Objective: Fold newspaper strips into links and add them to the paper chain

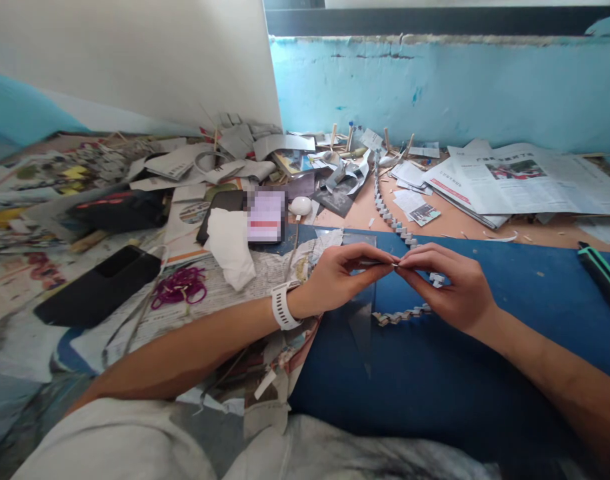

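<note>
Over the blue mat, my left hand and my right hand meet fingertip to fingertip. Both are closed in a pinch on a small folded paper strip; only a thin pale edge of it shows, the rest being covered by my fingers. A zigzag chain of folded paper runs down from the back of the table and passes behind my right hand. Its lower end lies on the mat below my hands. Whether the pinched strip joins the chain I cannot tell.
Newspapers lie at the back right, and a green-and-black cutter at the right edge. On the left are a phone, a white tissue, purple cord, a black case and heaped paper scraps. A clear set square is beside my left hand.
</note>
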`<state>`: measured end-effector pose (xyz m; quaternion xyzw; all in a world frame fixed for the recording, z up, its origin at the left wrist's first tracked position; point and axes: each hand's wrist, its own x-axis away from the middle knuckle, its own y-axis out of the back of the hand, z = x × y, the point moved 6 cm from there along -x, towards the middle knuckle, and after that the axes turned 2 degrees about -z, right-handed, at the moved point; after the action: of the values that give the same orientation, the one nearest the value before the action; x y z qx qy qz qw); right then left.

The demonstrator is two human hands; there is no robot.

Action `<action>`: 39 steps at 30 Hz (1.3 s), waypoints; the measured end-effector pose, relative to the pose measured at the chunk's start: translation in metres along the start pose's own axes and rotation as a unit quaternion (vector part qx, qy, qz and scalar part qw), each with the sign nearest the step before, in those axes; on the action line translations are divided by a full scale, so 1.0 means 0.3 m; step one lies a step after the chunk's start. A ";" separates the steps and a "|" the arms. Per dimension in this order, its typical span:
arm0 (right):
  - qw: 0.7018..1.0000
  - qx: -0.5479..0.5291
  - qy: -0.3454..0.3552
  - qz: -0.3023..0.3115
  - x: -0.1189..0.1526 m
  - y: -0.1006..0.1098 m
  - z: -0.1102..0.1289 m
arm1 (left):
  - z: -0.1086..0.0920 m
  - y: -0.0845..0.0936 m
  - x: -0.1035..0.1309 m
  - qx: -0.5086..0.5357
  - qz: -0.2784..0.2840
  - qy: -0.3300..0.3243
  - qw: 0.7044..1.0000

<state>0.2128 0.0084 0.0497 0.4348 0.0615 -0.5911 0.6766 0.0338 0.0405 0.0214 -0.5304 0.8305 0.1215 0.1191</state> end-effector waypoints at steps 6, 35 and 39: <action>1.000 0.006 0.012 -0.004 0.004 -0.002 0.003 | 0.008 0.000 0.000 0.028 0.006 0.010 1.000; 0.999 0.036 -0.017 -0.025 0.028 0.001 -0.010 | -0.005 0.006 -0.003 -0.057 -0.025 0.008 0.998; 0.998 0.049 0.038 -0.017 0.027 0.002 0.010 | 0.000 0.001 -0.010 -0.066 0.000 0.009 0.998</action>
<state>0.2144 0.0003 0.0472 0.4887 0.0657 -0.5880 0.6411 0.0347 0.0431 0.0224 -0.5380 0.8217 0.1717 0.0763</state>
